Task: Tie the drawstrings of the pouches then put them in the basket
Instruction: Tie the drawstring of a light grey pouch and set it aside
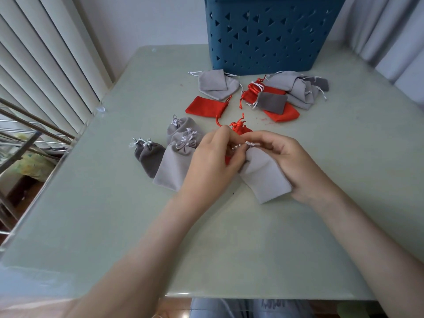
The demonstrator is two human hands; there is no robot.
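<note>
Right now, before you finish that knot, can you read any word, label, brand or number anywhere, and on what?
No text can be read.
Blue basket: only triangle cut-outs, no lettering.
Grey pouch and red pouch: no labels.
Cloth below the table edge: dark marks, too blurred to read.

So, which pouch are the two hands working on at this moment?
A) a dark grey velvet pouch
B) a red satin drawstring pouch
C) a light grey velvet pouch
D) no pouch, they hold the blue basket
C: the left hand and the right hand meet at the mouth of the light grey velvet pouch, and their fingers pinch its white drawstring.
</note>
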